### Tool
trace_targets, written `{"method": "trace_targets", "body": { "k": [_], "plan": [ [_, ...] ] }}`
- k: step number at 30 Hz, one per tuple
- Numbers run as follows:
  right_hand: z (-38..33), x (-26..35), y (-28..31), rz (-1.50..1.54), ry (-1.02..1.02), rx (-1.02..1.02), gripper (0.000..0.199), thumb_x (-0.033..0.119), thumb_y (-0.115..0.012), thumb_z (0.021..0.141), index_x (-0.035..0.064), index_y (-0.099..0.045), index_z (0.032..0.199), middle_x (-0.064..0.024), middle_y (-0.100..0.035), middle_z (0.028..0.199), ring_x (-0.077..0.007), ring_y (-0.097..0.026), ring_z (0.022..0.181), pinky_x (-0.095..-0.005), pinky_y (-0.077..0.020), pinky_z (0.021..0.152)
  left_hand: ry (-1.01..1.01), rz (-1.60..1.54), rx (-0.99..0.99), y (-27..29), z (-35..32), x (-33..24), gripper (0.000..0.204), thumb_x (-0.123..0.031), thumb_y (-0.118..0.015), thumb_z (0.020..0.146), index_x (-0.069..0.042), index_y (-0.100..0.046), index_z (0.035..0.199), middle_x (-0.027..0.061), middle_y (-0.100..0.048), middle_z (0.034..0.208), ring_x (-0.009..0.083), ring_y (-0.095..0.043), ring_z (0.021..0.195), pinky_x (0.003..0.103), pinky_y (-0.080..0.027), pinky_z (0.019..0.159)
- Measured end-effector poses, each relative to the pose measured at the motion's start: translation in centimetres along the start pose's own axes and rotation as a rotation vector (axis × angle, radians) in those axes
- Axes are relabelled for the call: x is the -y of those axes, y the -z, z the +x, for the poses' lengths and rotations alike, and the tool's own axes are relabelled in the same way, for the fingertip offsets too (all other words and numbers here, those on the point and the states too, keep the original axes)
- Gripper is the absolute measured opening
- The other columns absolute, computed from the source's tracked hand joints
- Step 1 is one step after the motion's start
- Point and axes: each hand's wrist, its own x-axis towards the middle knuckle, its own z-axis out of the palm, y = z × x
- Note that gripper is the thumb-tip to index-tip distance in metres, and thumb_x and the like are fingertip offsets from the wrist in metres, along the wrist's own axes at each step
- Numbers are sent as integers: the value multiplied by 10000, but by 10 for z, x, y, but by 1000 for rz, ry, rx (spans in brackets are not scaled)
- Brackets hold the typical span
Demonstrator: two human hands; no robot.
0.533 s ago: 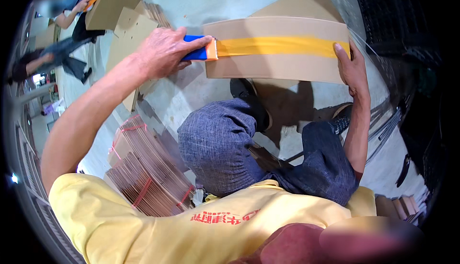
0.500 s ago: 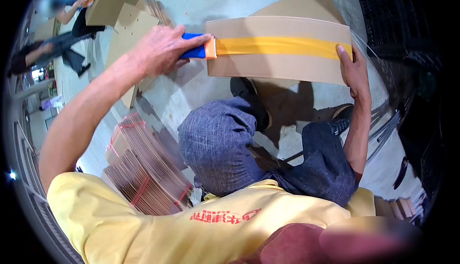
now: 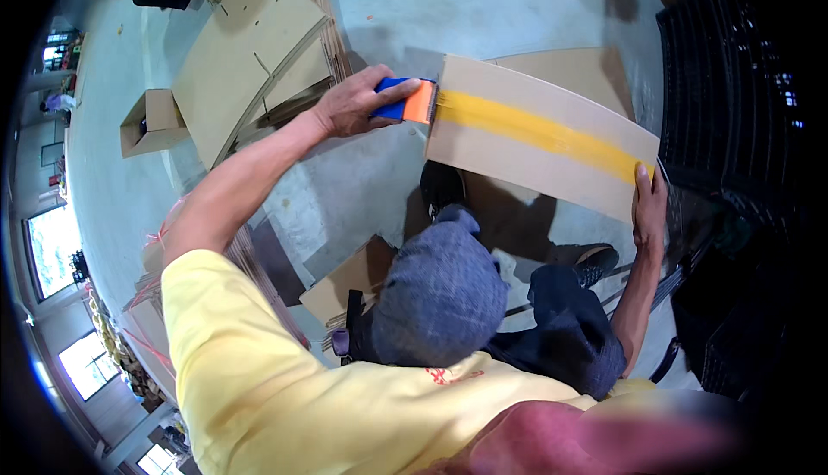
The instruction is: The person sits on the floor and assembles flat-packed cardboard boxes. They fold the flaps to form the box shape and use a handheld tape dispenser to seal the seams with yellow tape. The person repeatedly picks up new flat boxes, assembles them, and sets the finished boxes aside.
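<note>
Box [image 3: 535, 143] between left hand [image 3: 349, 106] and right hand [image 3: 649, 208]

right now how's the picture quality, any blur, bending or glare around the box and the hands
Head view: strong fisheye, so the box edges bow and a black rim rings the frame; the left hand on the tape tool and the right hand read fairly sharp; the yellow tape looks smeared; a pink blur sits at the bottom edge; windows at lower left are blown out; soft shadow under the box.
</note>
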Motion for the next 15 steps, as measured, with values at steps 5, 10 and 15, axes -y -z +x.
{"method": "trace_targets", "body": {
  "k": [5,10,15],
  "plan": [
    [0,-1,5,-55,-68,-4,494,322,-543,1125,-11,-547,1490,-123,-663,1322,-170,-608,1179,-315,-480,1044,-23,-175,-174,-66,-10,23,901,-328,-798,896,-235,-316,1651,197,-566,1252,421,-606,1071,488,-529,922],
    [1,-4,11,-28,-78,16,500,355,-495,1147,2,-526,1500,-92,-657,1323,-134,-608,1176,-291,-489,1029,83,-191,-14,-110,-18,43,824,-375,-763,931,-310,-354,1643,175,-557,1159,403,-594,1010,491,-510,910],
    [4,-11,18,26,-71,62,499,359,-490,1144,6,-524,1495,-118,-655,1359,-176,-619,1245,-316,-491,1073,185,-93,245,-110,-28,44,800,-439,-713,944,-401,-344,1653,140,-527,1024,357,-556,898,473,-490,867]
  ]
}}
